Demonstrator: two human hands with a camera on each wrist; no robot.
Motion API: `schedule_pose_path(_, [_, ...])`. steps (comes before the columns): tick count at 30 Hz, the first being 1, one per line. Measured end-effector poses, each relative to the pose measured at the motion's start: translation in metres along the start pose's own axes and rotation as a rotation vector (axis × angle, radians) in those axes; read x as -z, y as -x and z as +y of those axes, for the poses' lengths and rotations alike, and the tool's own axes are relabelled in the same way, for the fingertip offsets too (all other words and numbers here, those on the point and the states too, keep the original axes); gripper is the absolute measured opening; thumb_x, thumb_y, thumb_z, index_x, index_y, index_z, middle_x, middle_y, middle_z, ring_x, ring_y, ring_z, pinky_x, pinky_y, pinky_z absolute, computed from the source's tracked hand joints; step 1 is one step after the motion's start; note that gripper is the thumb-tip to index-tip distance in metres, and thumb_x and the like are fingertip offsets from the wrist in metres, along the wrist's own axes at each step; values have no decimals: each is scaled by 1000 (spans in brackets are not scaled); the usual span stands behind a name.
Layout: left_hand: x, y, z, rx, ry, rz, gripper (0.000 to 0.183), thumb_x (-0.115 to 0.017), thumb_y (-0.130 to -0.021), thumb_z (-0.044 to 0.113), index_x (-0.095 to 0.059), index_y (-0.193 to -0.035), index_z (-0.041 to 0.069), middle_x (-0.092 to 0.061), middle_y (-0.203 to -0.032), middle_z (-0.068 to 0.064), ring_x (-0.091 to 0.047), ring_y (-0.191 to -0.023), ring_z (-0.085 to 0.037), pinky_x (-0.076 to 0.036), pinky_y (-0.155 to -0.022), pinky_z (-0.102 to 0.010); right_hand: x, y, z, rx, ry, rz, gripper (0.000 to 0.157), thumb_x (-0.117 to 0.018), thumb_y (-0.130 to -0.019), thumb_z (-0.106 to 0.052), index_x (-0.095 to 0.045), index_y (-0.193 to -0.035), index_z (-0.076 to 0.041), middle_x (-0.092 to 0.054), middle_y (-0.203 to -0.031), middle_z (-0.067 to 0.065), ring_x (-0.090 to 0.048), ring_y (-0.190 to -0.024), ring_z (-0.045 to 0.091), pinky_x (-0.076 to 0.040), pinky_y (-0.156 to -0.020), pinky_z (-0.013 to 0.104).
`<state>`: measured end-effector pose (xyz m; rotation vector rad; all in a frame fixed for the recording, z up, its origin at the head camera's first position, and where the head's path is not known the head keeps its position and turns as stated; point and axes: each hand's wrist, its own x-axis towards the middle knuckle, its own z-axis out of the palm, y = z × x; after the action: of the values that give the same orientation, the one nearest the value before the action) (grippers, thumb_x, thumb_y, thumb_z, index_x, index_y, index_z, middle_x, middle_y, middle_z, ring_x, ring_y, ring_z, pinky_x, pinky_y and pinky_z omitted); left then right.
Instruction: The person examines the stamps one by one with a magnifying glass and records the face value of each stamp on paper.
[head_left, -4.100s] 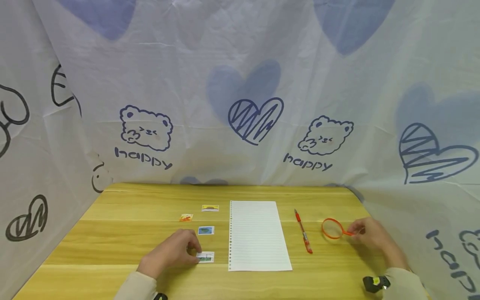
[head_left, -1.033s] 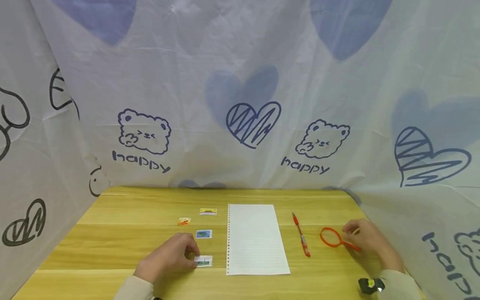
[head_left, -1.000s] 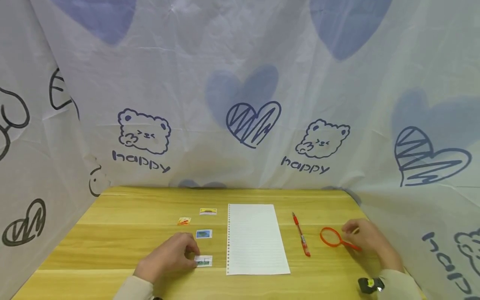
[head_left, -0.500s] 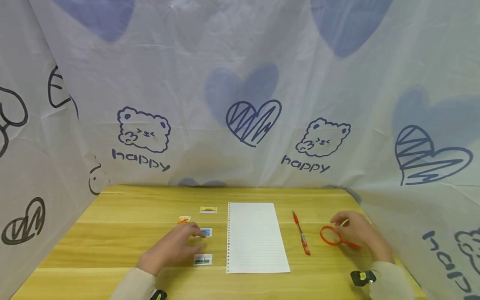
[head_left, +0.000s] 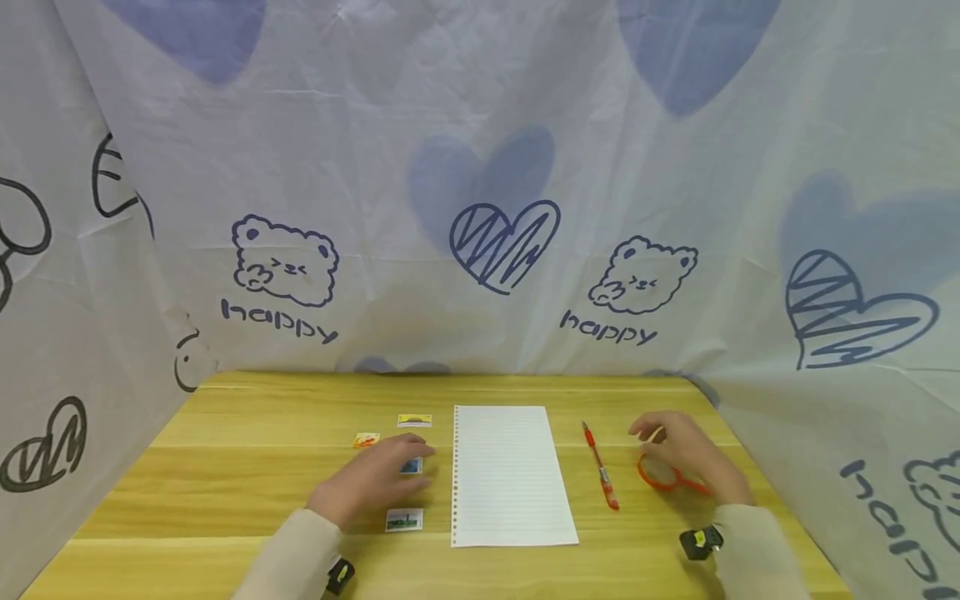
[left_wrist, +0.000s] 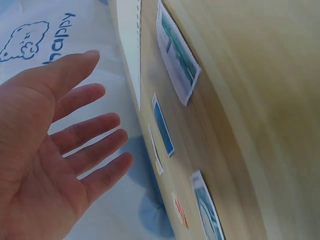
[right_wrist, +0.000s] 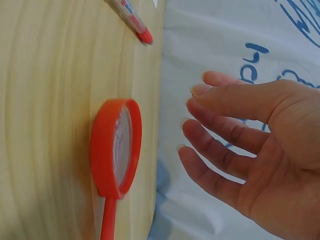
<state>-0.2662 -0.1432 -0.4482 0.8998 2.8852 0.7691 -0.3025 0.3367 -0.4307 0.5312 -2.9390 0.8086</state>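
My left hand (head_left: 375, 481) hovers over the left stamps with fingers spread, holding nothing. Beneath it a blue stamp (head_left: 411, 467) is partly covered. A green landscape stamp (head_left: 403, 520) lies nearer me; a yellow stamp (head_left: 414, 421) and a small orange stamp (head_left: 366, 439) lie farther back. Another teal stamp (left_wrist: 206, 207) shows in the left wrist view. My right hand (head_left: 686, 450) is raised above an orange-red magnifying glass (right_wrist: 102, 150), apart from it, fingers loosely bent around nothing. The hand hides part of its ring in the head view.
A lined sheet of paper (head_left: 513, 479) with punched holes lies mid-table. Between it and the magnifying glass rests a red pen (head_left: 600, 467). The wooden table (head_left: 225, 475) meets a hanging printed cloth (head_left: 405, 317) at the back and sides.
My right hand has released the magnifying glass handle and moved up and left over the ring. My left hand has left the green stamp, shifting up and right with fingers spreading.
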Motion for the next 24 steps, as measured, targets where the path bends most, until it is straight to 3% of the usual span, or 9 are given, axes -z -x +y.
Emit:
schedule_pose_path(12, [-14, -26, 5, -12, -80, -41, 46, -73, -95, 27, -66, -136, 6, -62, -143, -18, -60, -132, -37, -48, -113, -54, -20, -22, -9, 22, 50, -56, 21, -73, -84, 6, -75, -104, -2, -74, -93, 15, -65, -80, 19, -56, -74, 36])
schedule_pose_path(16, [-16, -31, 9, 1, -82, -67, 46, -73, -95, 28, -65, -136, 8, -62, -144, -15, -60, -133, -35, -48, -113, -53, -25, -26, -12, -2, 46, -73, 21, -72, -85, 6, -76, -103, -3, -73, -93, 13, -64, -81, 19, -56, -75, 37])
schedule_pose_path(24, [-22, -39, 10, 47, -89, -98, 50, -75, -94, 33, -65, -137, 10, -63, -145, -11, -58, -135, -32, -46, -115, -51, -38, -31, -15, 57, 52, -78, 23, -73, -80, 9, -76, -98, -5, -73, -90, 9, -65, -83, 21, -55, -75, 37])
